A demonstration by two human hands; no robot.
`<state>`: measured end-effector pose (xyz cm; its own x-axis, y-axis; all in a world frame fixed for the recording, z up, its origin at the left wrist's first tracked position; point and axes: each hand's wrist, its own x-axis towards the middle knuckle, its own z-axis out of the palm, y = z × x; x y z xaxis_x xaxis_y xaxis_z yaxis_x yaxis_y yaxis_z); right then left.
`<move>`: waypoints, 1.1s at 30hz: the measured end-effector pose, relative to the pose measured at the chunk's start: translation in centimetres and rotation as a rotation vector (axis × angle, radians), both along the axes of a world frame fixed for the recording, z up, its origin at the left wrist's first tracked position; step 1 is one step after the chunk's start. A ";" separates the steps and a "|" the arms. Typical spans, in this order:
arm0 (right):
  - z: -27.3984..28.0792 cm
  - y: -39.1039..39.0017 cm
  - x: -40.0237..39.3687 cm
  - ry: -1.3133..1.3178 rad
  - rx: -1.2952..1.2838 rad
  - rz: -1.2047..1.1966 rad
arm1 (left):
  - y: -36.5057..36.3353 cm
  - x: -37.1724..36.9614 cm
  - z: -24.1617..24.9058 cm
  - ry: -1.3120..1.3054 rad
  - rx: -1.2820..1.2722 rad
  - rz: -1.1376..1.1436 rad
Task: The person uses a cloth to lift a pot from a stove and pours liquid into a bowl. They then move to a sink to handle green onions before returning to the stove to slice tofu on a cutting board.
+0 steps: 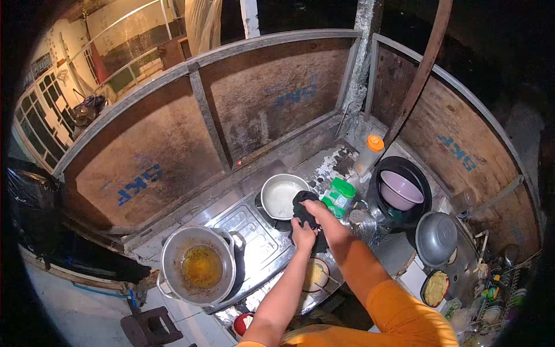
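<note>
My left hand (303,236) and my right hand (315,211) are close together, both closed on a bunched black cloth (302,202). The cloth presses against the right side of a light-coloured pot (281,195) on the metal stove (254,230). Whatever part of the pot lies beneath the cloth is hidden. To the left stands a large two-handled pan (173,254) with yellowish-brown oil (202,266) in its bottom. Just beyond my right hand lies a green-lidded clear container (338,198). Below my forearms, a bowl (315,274) of pale yellow food is partly covered.
An orange-lidded jug (369,155) stands at the back right, near a black tub (426,173) holding a lilac basin (400,189). Further right are a grey metal bowl (436,238), a plate of yellow food (436,288) and a dish rack (509,295). Wooden panels (272,98) wall the counter.
</note>
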<state>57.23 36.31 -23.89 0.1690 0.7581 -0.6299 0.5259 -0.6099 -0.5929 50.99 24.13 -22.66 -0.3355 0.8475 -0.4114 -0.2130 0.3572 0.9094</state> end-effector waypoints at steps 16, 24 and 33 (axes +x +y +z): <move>-9.9 3.4 1.3 0.013 0.121 0.015 | -0.3 0.6 1.7 0.244 0.047 -0.051; -0.7 -0.3 -0.4 -0.116 0.104 0.042 | -0.5 0.2 0.9 0.392 0.045 -0.085; 0.1 -3.1 0.1 -0.201 0.165 -0.015 | -2.8 0.1 0.3 0.345 0.109 -0.146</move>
<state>57.34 33.22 -23.81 0.2903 0.8444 -0.4502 0.6346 -0.5220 -0.5698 51.10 21.34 -22.35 -0.3114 0.9289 -0.2005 0.1579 0.2587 0.9530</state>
